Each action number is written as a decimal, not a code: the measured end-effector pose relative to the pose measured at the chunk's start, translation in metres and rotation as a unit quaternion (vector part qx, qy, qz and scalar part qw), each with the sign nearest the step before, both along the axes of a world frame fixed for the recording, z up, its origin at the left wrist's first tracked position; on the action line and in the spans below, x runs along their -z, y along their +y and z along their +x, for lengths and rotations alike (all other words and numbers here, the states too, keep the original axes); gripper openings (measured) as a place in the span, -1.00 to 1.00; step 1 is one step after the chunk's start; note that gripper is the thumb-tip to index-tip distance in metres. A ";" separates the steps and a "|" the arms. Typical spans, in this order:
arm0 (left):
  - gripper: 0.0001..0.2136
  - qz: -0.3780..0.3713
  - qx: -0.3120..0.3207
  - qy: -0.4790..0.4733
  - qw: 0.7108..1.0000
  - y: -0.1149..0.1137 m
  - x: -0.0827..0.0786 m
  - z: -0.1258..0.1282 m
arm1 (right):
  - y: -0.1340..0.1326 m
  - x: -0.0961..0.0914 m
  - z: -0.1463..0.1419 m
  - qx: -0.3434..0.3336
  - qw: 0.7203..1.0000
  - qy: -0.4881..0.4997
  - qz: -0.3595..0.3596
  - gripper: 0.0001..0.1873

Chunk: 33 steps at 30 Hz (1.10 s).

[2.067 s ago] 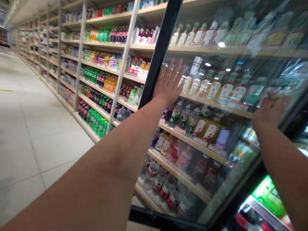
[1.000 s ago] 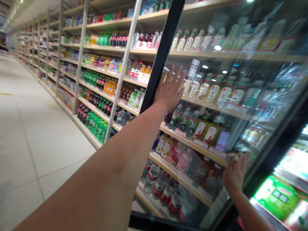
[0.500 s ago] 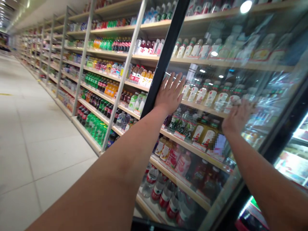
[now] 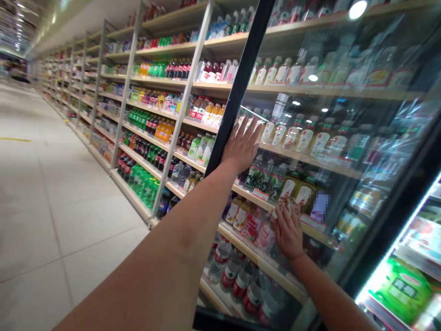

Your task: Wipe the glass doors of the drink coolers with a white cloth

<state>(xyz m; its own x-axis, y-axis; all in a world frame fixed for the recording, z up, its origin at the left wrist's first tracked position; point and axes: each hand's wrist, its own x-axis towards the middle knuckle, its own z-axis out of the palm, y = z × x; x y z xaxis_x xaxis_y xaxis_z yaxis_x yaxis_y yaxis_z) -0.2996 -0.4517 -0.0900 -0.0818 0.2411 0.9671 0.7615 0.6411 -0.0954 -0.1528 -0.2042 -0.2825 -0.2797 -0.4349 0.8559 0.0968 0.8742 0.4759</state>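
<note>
A glass door [image 4: 330, 184] with a black frame stands tilted in my view, with bottle shelves showing through it. My left hand [image 4: 241, 145] lies flat against the door's left side, fingers spread, on the glass beside the black frame [image 4: 237, 99]; it holds nothing. Lower on the glass, my right hand [image 4: 288, 234] presses a pale crumpled cloth [image 4: 283, 208] to the pane. Most of that cloth is hidden under the fingers, so its exact kind is unclear.
Long shelves of bottled drinks [image 4: 138, 184] run away to the left beside a pale tiled floor [image 4: 31, 207]. A lit fridge shelf at the lower right holds a green package [image 4: 401, 289]. Reflections and a blurred patch [image 4: 320, 207] show on the glass.
My right hand has moved down and to the left across the glass. My left hand stays on the door by the frame. The view has shifted slightly.
</note>
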 end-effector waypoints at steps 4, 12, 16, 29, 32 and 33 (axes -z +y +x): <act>-0.45 0.001 -0.003 -0.001 1.000 0.001 -0.001 -0.001 | -0.009 0.040 0.001 -0.010 0.999 -0.038 0.006 -0.24; -0.43 -0.006 -0.021 0.004 1.000 0.002 0.000 -0.003 | -0.030 0.061 -0.012 -0.025 0.995 -0.088 0.027 -0.27; -0.41 -0.008 -0.012 -0.008 1.000 0.002 -0.001 -0.004 | -0.042 0.041 -0.019 -0.038 0.990 -0.117 0.064 -0.33; -0.38 -0.030 -0.020 -0.018 0.999 0.000 -0.002 0.002 | -0.034 -0.157 -0.041 0.020 0.999 0.035 -0.010 -0.47; -0.37 -0.031 -0.015 -0.017 0.999 0.000 -0.002 0.001 | -0.017 -0.248 -0.040 0.028 0.991 0.090 -0.092 -0.39; -0.38 -0.031 -0.013 -0.014 0.999 0.000 -0.002 0.001 | -0.014 -0.273 -0.040 0.023 0.986 0.112 -0.119 -0.39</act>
